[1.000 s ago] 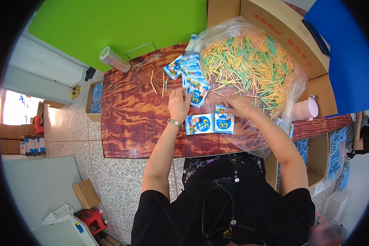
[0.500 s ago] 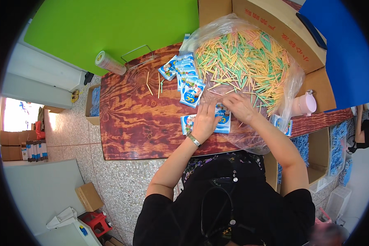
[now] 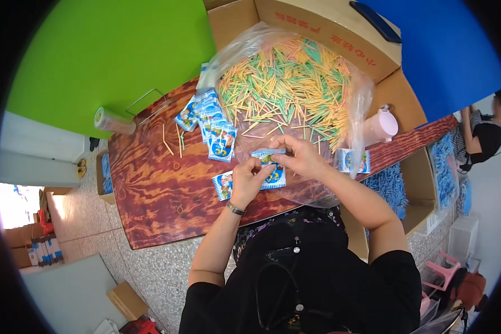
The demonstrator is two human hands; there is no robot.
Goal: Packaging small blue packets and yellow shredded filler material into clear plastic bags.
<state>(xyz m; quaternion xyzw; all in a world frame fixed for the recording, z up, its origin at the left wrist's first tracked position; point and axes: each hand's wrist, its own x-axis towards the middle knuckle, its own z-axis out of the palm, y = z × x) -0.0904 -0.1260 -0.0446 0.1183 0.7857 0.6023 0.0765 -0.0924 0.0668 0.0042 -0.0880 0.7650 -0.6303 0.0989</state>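
Between my hands, above the near middle of the table, a small blue-and-white packet (image 3: 265,153) is lifted. My left hand (image 3: 247,181) is closed with its fingertips at the packet's left side. My right hand (image 3: 301,160) pinches its right side between thumb and fingers. Below them, more such packets lie on the table, one (image 3: 275,178) partly hidden by the hands and one (image 3: 222,185) beside my left wrist. An overlapping row of packets (image 3: 221,142) lies farther left. Beyond my hands spreads a heap of thin pink, yellow and green sticks (image 3: 292,83).
A clear plastic bag (image 3: 362,100) surrounds the heap, with an open cardboard box (image 3: 328,25) behind. A pink mug (image 3: 381,127) stands right, a stack of cups (image 3: 114,121) far left. Boxes of blue packets (image 3: 385,192) sit beside the table. Another person (image 3: 487,133) is at far right.
The view has shifted, so the table appears farther left. My hands, earlier flat over the packets on the table, now hold one packet raised between the fingers.
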